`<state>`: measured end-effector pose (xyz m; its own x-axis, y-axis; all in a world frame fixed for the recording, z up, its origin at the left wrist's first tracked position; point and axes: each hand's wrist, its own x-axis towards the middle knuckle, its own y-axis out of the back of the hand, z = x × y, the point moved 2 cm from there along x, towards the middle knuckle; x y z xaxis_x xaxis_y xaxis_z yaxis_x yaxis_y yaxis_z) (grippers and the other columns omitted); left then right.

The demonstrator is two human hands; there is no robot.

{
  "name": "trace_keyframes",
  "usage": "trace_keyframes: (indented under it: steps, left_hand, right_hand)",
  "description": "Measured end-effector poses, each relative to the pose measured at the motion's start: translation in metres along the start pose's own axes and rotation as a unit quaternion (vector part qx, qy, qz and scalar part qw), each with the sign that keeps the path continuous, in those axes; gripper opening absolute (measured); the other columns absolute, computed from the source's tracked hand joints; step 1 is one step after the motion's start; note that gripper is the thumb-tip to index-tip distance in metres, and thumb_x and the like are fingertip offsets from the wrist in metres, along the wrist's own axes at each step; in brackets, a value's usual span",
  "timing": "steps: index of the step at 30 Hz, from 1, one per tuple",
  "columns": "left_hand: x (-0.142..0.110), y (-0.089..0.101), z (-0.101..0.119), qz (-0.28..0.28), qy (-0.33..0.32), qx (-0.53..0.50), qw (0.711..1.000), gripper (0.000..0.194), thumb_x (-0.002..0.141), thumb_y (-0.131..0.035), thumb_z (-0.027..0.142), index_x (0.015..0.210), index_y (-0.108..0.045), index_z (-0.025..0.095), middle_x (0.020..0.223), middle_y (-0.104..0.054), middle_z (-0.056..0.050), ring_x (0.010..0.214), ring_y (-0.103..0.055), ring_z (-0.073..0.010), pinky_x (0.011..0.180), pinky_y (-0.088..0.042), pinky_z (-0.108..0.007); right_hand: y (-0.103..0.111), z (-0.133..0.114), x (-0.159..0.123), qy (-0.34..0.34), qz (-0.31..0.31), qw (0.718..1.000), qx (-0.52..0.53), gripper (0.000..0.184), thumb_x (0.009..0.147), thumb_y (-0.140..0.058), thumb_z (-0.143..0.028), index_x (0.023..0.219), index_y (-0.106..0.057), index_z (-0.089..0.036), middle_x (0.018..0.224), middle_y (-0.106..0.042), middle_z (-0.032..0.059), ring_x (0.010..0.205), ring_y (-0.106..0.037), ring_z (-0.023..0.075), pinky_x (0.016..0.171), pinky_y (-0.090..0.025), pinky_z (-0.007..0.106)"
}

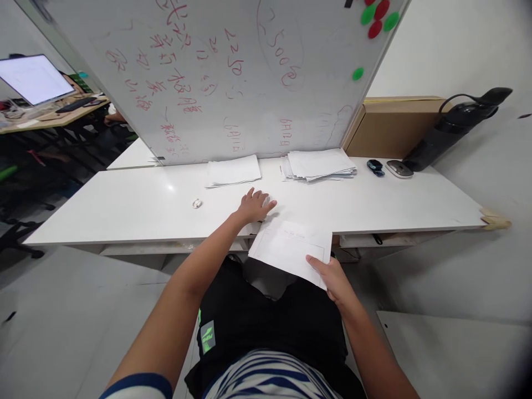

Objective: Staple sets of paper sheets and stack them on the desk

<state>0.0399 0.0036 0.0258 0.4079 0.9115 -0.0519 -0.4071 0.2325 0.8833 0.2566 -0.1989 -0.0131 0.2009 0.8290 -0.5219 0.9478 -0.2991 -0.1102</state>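
Note:
My right hand [331,276] grips a thin sheaf of white paper sheets [291,244] by its lower right corner, thumb on top. The sheets extend over the front edge of the white desk, and the top one bears faint print and a ruled frame. My left hand [254,207] is just beyond the sheets' upper left corner, over the desk, with its fingers spread. A small pale shape shows by its thumb, too unclear to name. Past that hand lies a stack of papers [233,170], and a larger, uneven paper stack [320,164] sits to the right.
A whiteboard [249,111] with red writing stands along the desk's [124,205] back. At right are a cardboard box [394,127], a black bottle [449,130], a computer mouse [399,168] and a dark watch [375,167]. A small white ring-shaped item [197,203] lies at left.

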Motion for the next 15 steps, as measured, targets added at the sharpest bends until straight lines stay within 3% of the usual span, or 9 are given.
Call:
trace_keyframes:
  steps: [15]
  left_hand:
    - [-0.0016, 0.001, 0.0011, 0.0, -0.001, -0.041, 0.999, 0.066, 0.084, -0.039, 0.067, 0.13, -0.05, 0.021, 0.147, -0.037, -0.014, 0.142, -0.007, -0.037, 0.11, -0.009, -0.057]
  right_hand:
    - [-0.0034, 0.0012, -0.0016, -0.02, -0.003, 1.0, 0.008, 0.03, 0.067, -0.076, -0.029, 0.093, -0.071, -0.016, 0.104, -0.071, 0.0094, 0.097, -0.068, 0.0297, 0.085, -0.056, 0.039]
